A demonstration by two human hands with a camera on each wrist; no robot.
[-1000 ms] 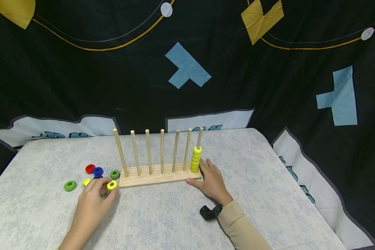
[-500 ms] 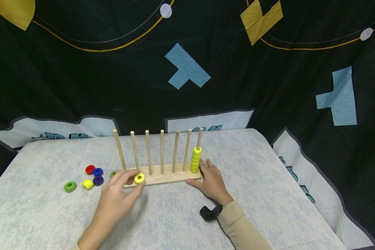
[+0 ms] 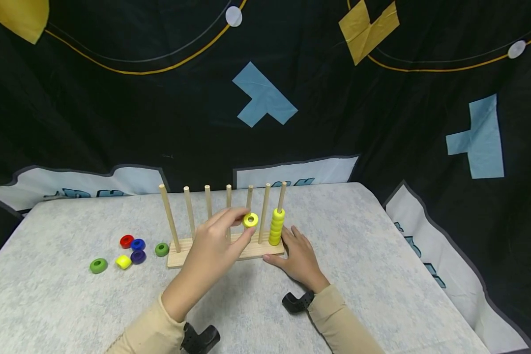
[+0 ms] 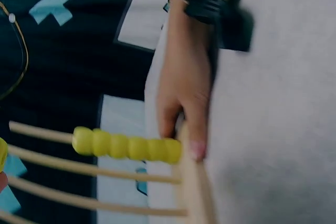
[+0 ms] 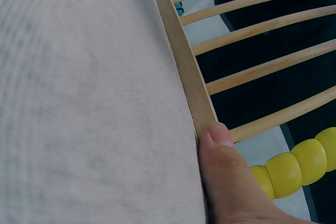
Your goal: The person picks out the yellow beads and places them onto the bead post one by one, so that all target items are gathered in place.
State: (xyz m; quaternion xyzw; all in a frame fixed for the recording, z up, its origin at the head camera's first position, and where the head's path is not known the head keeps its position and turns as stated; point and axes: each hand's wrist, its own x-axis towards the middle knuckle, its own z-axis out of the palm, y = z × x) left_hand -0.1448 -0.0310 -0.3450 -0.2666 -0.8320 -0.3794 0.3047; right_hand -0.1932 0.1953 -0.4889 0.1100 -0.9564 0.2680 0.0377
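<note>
My left hand [image 3: 219, 238] pinches a yellow bead [image 3: 250, 220] between thumb and fingers, its hole facing the head camera. It is held in front of the upper pegs of a wooden peg rack [image 3: 253, 252], left of the rightmost pegs. Several yellow beads [image 3: 276, 227] are stacked on the rightmost peg, also seen as a yellow stack [image 4: 126, 145] in the left wrist view. My right hand [image 3: 300, 256] grips the rack's right end, its thumb [image 5: 228, 174] against the front edge of the base and its other fingers around the end. The left hand hides part of the base and some pegs.
Loose beads lie on the table left of the rack: a red bead [image 3: 126, 241], two blue ones, a yellow bead [image 3: 123, 261] and two green ones, one green bead [image 3: 162, 249] close to the base. A black printed cloth [image 3: 194, 118] hangs behind the pale table [image 3: 265, 314].
My left hand has carried the yellow bead rightward and up from the loose beads, across the rack's front to near the right-hand pegs. My right hand has stayed at the rack's end.
</note>
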